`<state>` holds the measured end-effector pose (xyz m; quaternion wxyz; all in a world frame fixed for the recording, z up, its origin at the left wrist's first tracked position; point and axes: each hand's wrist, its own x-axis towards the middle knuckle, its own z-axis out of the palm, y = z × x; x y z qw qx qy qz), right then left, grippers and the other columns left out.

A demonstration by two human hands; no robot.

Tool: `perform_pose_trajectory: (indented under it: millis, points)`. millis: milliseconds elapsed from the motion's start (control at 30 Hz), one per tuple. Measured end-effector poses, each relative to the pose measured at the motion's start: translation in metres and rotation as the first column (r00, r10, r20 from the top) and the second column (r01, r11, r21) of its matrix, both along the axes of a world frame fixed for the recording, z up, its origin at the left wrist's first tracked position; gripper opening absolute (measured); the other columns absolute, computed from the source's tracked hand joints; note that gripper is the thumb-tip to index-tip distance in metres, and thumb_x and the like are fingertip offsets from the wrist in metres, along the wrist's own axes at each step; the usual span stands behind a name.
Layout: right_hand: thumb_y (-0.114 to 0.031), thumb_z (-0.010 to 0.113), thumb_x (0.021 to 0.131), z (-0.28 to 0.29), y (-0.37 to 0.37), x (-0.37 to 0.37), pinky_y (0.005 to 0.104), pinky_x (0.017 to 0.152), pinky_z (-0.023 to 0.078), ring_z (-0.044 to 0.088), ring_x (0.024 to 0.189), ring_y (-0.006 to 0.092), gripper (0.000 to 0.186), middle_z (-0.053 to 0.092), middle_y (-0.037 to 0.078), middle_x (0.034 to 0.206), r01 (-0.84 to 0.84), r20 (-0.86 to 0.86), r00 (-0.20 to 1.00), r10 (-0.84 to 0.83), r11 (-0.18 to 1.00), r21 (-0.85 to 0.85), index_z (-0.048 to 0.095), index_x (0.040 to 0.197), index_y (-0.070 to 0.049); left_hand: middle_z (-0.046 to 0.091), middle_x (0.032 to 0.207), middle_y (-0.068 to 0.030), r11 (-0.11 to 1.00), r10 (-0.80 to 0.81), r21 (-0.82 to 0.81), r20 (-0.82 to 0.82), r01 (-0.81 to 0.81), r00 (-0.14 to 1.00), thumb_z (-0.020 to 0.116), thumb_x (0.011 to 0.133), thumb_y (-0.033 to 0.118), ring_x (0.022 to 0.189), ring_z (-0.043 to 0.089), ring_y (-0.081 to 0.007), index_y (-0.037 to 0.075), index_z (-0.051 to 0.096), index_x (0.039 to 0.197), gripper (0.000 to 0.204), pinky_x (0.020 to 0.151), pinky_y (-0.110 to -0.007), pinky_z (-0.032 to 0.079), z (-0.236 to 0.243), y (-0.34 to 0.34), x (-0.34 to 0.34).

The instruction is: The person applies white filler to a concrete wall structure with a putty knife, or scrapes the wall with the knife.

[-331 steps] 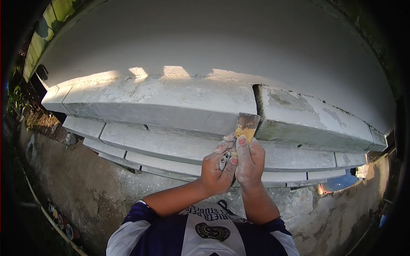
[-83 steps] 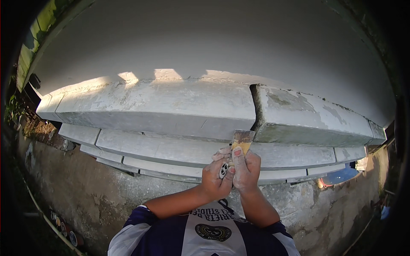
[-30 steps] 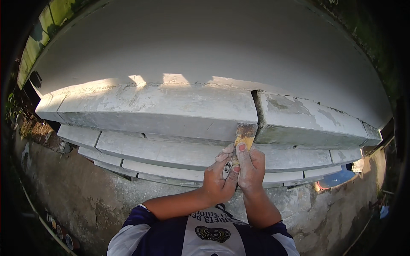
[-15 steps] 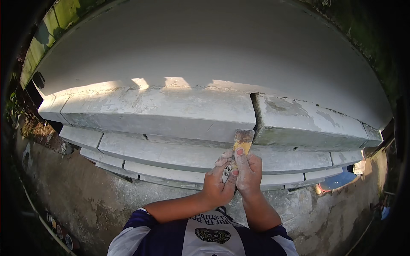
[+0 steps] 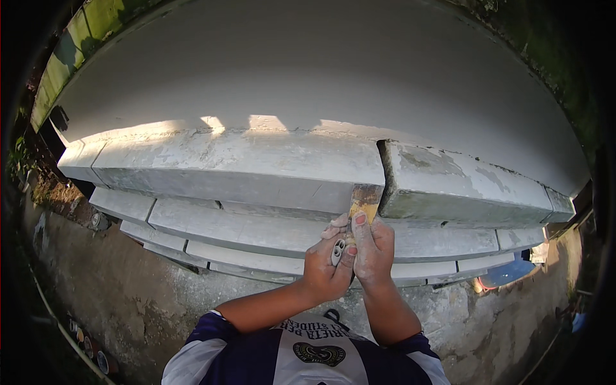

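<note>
My right hand point(image 5: 375, 253) is closed round a scraper point(image 5: 366, 197), its thumb pressed along the yellow-stained part below the broad, rusty blade. The blade points away from me, against the front face of a long pale concrete ledge point(image 5: 256, 183), just left of a dark vertical gap point(image 5: 385, 173). Close against it, my left hand point(image 5: 325, 269) is closed round a pale grey piece with round holes point(image 5: 338, 252); its full shape is hidden in the fingers. Both hands are coated with whitish dust. The scraper's handle is hidden between the hands.
A smooth grey wall point(image 5: 308, 77) rises behind the ledge. To the right of the gap, another ledge block point(image 5: 462, 186) has patchy paint. Lower concrete steps point(image 5: 250, 234) run below. A blue object point(image 5: 507, 273) stands at right on the ground; several pots point(image 5: 106, 362) sit lower left.
Both hands have moved slightly away from me and up, carrying the scraper's blade higher onto the ledge's front face. Both grips stay the same.
</note>
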<state>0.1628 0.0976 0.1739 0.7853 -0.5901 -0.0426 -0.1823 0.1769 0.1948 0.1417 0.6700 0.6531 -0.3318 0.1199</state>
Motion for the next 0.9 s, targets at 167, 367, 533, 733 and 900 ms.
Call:
perform_pose_trajectory:
  millis: [167, 367, 533, 733, 900]
  points:
    - [-0.032, 0.042, 0.1, -0.012, 0.0, -0.004, 0.0281, 0.069, 0.053, 0.065, 0.074, 0.018, 0.043, 0.066, 0.016, 0.083, -0.011, 0.038, 0.999, 0.012, 1.0, -0.027, 0.059, 0.096, 0.007, 0.064, 0.088, -0.021, 0.996, -0.079, 0.03, -0.071, 0.081, 0.994, 0.054, 0.093, 0.016, 0.079, 0.066, -0.0278, -0.003, 0.059, 0.103, 0.022, 0.069, -0.033, 0.049, -0.015, 0.007, 0.002]
    - [-0.036, 0.032, 0.101, -0.087, 0.009, -0.028, 0.0371, 0.091, 0.044, 0.058, 0.102, 0.028, 0.052, 0.056, 0.022, 0.116, -0.007, 0.15, 0.987, 0.049, 0.962, -0.271, 0.055, 0.118, 0.008, 0.062, 0.094, -0.0052, 0.902, -0.395, -0.355, -0.458, 0.244, 0.796, 0.063, 0.088, 0.013, 0.084, 0.058, -0.0095, -0.001, 0.053, 0.106, 0.025, 0.076, -0.025, 0.047, -0.077, 0.024, -0.013]
    - [-0.027, 0.036, 0.099, -0.108, 0.02, -0.038, 0.0386, 0.091, 0.043, 0.053, 0.107, 0.0352, 0.043, 0.051, 0.023, 0.118, 0.305, 0.347, 0.93, -0.121, 0.781, -0.545, 0.054, 0.118, 0.008, 0.061, 0.092, -0.0039, 0.876, -0.423, -0.407, -0.388, 0.259, 0.819, 0.071, 0.082, 0.014, 0.083, 0.058, -0.0084, -0.001, 0.053, 0.105, 0.033, 0.075, -0.024, 0.047, -0.082, 0.039, -0.011]
    - [-0.016, 0.041, 0.098, -0.124, 0.03, -0.04, 0.0343, 0.091, 0.042, 0.053, 0.104, 0.0257, 0.028, 0.054, 0.016, 0.108, 0.174, 0.097, 0.984, -0.147, 0.899, -0.402, 0.054, 0.112, 0.005, 0.061, 0.086, -0.0042, 0.983, -0.144, -0.162, -0.388, 0.086, 0.91, 0.082, 0.073, 0.028, 0.075, 0.058, -0.0093, -0.001, 0.05, 0.105, 0.054, 0.067, -0.023, 0.048, -0.089, 0.048, -0.004]
    - [-0.01, 0.043, 0.098, -0.127, 0.039, -0.039, 0.028, 0.091, 0.039, 0.051, 0.102, 0.0151, 0.02, 0.053, 0.008, 0.107, -0.211, -0.178, 0.943, 0.283, 0.917, 0.34, 0.056, 0.108, 0.0, 0.062, 0.086, -0.0039, 0.945, -0.29, -0.283, -0.485, 0.166, 0.825, 0.082, 0.072, 0.022, 0.076, 0.058, -0.0079, -0.001, 0.05, 0.106, 0.053, 0.069, -0.023, 0.048, -0.085, 0.062, 0.0]
